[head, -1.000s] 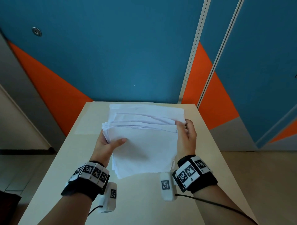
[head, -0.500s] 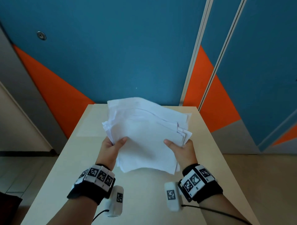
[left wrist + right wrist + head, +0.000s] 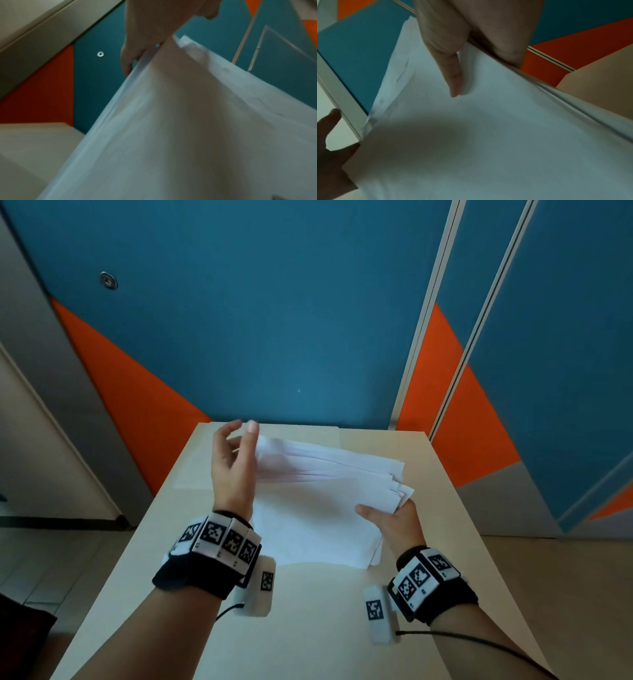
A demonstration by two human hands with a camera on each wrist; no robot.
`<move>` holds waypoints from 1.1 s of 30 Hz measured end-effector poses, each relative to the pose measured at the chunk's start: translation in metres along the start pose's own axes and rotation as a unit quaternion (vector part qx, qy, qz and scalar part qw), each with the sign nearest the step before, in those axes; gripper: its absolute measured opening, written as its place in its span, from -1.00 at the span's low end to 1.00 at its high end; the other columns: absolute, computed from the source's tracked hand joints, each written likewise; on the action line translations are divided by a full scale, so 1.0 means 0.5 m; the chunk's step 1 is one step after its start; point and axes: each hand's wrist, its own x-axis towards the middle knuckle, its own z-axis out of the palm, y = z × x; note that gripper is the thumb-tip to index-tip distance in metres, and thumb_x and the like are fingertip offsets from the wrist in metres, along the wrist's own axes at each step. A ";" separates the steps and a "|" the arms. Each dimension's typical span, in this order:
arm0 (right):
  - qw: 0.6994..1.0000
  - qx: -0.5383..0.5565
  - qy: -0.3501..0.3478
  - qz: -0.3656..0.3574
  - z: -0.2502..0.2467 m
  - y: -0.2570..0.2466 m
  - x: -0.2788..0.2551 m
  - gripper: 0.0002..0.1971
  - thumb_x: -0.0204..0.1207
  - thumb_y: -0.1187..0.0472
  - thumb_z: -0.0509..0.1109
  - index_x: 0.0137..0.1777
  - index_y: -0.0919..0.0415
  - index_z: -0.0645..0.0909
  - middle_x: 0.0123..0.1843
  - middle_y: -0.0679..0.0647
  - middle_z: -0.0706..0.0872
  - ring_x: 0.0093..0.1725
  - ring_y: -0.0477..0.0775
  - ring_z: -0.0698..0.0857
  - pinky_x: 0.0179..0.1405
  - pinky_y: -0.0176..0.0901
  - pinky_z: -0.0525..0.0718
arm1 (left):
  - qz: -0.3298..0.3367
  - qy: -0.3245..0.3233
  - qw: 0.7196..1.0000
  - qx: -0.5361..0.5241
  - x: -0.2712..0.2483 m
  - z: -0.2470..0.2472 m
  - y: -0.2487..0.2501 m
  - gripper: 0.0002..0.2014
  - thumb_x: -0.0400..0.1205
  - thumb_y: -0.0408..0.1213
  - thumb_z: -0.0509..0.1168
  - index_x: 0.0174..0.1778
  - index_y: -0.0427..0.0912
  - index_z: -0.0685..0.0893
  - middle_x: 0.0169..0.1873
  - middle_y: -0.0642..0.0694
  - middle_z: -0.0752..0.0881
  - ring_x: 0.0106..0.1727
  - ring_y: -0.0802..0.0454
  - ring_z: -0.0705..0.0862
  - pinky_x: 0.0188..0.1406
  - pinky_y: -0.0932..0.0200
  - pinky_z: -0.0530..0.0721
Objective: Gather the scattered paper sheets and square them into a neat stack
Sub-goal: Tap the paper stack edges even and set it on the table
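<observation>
A loose stack of white paper sheets [image 3: 315,508] hangs just over the beige table [image 3: 308,628], its far edges fanned and uneven. My right hand [image 3: 383,515] grips the stack's right edge, thumb on top and fingers underneath. In the right wrist view the thumb [image 3: 453,75] presses on the top sheet [image 3: 488,135]. My left hand [image 3: 239,433] is raised at the stack's far left corner, fingers relaxed and spread. In the left wrist view its fingers [image 3: 126,63] lie along the paper's edge [image 3: 188,121] without clasping it.
The narrow table ends at a blue and orange wall [image 3: 274,320] just behind the stack. Bare tabletop lies in front of the papers. The table's left and right edges drop to the floor [image 3: 51,559] close by my wrists.
My left hand has let go of the stack's near left edge and risen to the far left corner, fingers spread. The right hand still holds the stack, which now lies lower and flatter.
</observation>
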 end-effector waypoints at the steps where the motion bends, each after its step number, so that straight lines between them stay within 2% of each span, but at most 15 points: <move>1: 1.000 -0.003 0.002 -0.001 0.000 0.001 0.001 -0.59 0.30 0.51 0.53 0.14 0.26 0.63 -0.21 -0.06 0.74 -0.44 -0.38 0.72 -0.46 -0.53 0.64 | 0.000 0.009 1.000 0.006 0.009 0.005 0.006 -0.72 0.59 -0.01 0.26 0.08 -0.11 0.54 -0.26 0.08 0.52 -0.43 0.42 0.53 -0.39 0.58 0.46; 4: 1.000 -0.002 0.003 0.001 -0.001 0.003 0.002 -0.65 0.28 0.50 0.55 -0.01 0.15 0.64 -0.21 -0.07 0.74 -0.34 -0.26 0.74 -0.37 -0.47 0.66 | -0.021 0.035 0.999 0.027 0.026 0.005 -0.002 -0.90 0.55 -0.19 0.35 -0.22 0.01 0.54 -0.31 0.01 0.58 -0.42 0.16 0.52 -0.41 0.36 0.49; 6: 1.000 0.005 -0.003 0.004 -0.003 0.002 -0.001 -0.68 0.29 0.50 0.54 -0.12 0.10 0.64 -0.22 -0.06 0.75 -0.28 -0.18 0.73 -0.35 -0.42 0.67 | -0.039 0.051 0.997 0.051 0.027 -0.005 -0.026 -0.81 0.54 -0.37 0.31 -0.25 0.04 0.53 -0.29 -0.06 0.61 -0.40 0.05 0.55 -0.42 0.33 0.54; 8: 1.000 0.002 -0.012 0.007 -0.004 0.002 -0.002 -0.70 0.28 0.50 0.55 -0.08 0.14 0.65 -0.20 -0.04 0.76 -0.29 -0.18 0.74 -0.36 -0.39 0.67 | -0.073 0.061 0.994 0.046 0.022 -0.015 -0.043 -0.79 0.57 -0.41 0.26 -0.23 0.03 0.52 -0.22 -0.10 0.63 -0.44 0.06 0.58 -0.46 0.32 0.61; 10: 1.000 0.006 -0.016 0.011 -0.006 0.004 -0.001 -0.72 0.28 0.50 0.54 -0.10 0.16 0.66 -0.21 -0.02 0.77 -0.35 -0.23 0.76 -0.37 -0.38 0.69 | -0.085 0.060 0.994 0.017 0.017 -0.020 -0.046 -0.88 0.61 -0.31 0.27 -0.21 -0.01 0.52 -0.21 -0.07 0.63 -0.41 0.14 0.60 -0.45 0.33 0.61; 11: 1.000 0.009 -0.015 0.014 -0.006 0.004 0.000 -0.73 0.29 0.50 0.54 -0.14 0.15 0.66 -0.22 -0.01 0.77 -0.38 -0.24 0.76 -0.37 -0.38 0.69 | -0.084 0.050 0.995 0.007 0.015 -0.018 -0.042 -0.92 0.62 -0.20 0.26 -0.18 -0.02 0.52 -0.23 -0.03 0.63 -0.31 0.13 0.61 -0.33 0.32 0.61; 14: 1.000 0.017 -0.010 0.018 -0.004 0.007 0.003 -0.74 0.29 0.50 0.54 -0.17 0.14 0.67 -0.23 0.01 0.77 -0.34 -0.15 0.76 -0.38 -0.34 0.70 | -0.083 0.008 0.996 0.006 0.011 -0.012 -0.033 -0.73 0.60 0.06 0.22 0.06 -0.03 0.49 -0.12 -0.02 0.64 -0.07 0.12 0.56 -0.01 0.21 0.45; 16: 1.000 0.021 -0.007 0.016 -0.002 0.007 0.003 -0.74 0.29 0.50 0.54 -0.17 0.15 0.67 -0.23 0.02 0.77 -0.28 -0.06 0.76 -0.35 -0.30 0.71 | -0.081 -0.009 0.996 0.029 0.006 -0.007 -0.038 -0.64 0.53 0.02 0.33 0.17 0.01 0.45 -0.04 -0.05 0.61 -0.02 0.15 0.56 -0.03 0.25 0.45; 20: 1.000 0.020 -0.013 0.010 -0.002 0.003 0.004 -0.70 0.28 0.51 0.54 -0.17 0.08 0.66 -0.23 -0.04 0.77 -0.29 -0.10 0.76 -0.31 -0.30 0.70 | -0.093 -0.005 0.995 0.047 0.008 -0.018 -0.063 -0.63 0.45 -0.20 0.42 0.11 0.07 0.48 -0.11 -0.05 0.56 0.02 -0.07 0.56 -0.01 0.16 0.50; 24: 0.999 0.026 -0.013 0.018 -0.001 0.006 0.007 -0.72 0.28 0.50 0.54 -0.18 0.11 0.67 -0.24 -0.01 0.78 -0.30 -0.07 0.78 -0.32 -0.26 0.71 | -0.140 -0.063 0.988 -0.024 0.006 -0.043 -0.076 -0.56 0.28 0.21 0.35 0.06 0.28 0.50 0.23 -0.16 0.53 0.28 -0.15 0.52 0.36 -0.01 0.40; 26: 0.999 0.027 -0.007 0.022 0.002 0.008 0.007 -0.74 0.28 0.49 0.54 -0.20 0.11 0.68 -0.25 -0.01 0.78 -0.30 -0.07 0.77 -0.31 -0.25 0.71 | -0.147 -0.132 0.980 0.003 0.003 -0.053 -0.084 -0.49 0.24 0.21 0.33 0.13 0.39 0.44 0.39 -0.24 0.49 0.42 -0.21 0.49 0.51 -0.16 0.33; 28: 0.999 0.027 -0.005 0.023 0.001 0.011 0.008 -0.76 0.30 0.47 0.54 -0.22 0.10 0.68 -0.26 -0.03 0.79 -0.31 -0.10 0.77 -0.34 -0.29 0.70 | -0.162 -0.173 0.971 0.027 -0.002 -0.064 -0.096 -0.27 0.13 0.02 0.45 0.25 0.31 0.36 0.27 -0.17 0.59 0.27 -0.13 0.61 0.37 -0.09 0.51; 30: 0.999 0.024 -0.009 0.021 0.000 0.011 0.008 -0.78 0.31 0.46 0.53 -0.24 0.10 0.70 -0.27 -0.03 0.79 -0.29 -0.07 0.77 -0.38 -0.32 0.70 | -0.168 -0.188 0.967 0.047 -0.008 -0.078 -0.113 -0.10 0.04 -0.11 0.59 0.34 -0.02 0.41 0.16 -0.15 0.67 0.17 -0.14 0.69 0.17 0.00 0.66; 32: 0.999 0.030 -0.010 0.017 0.003 0.006 0.004 -0.80 0.34 0.48 0.51 -0.23 0.13 0.70 -0.32 -0.06 0.79 -0.34 -0.10 0.78 -0.44 -0.39 0.70 | -0.147 -0.187 0.967 0.087 -0.022 -0.085 -0.120 -0.29 0.13 -0.16 0.61 0.21 -0.27 0.60 0.01 -0.18 0.78 0.17 -0.27 0.72 -0.01 0.13 0.74; 33: 0.999 0.039 -0.007 0.011 0.005 0.001 0.002 -0.80 0.36 0.49 0.49 -0.22 0.15 0.70 -0.36 -0.11 0.80 -0.39 -0.16 0.78 -0.48 -0.42 0.68 | -0.136 -0.172 0.971 0.094 -0.026 -0.084 -0.116 -0.45 0.24 -0.23 0.56 0.13 -0.33 0.67 -0.12 -0.11 0.82 0.12 -0.23 0.75 -0.14 0.23 0.74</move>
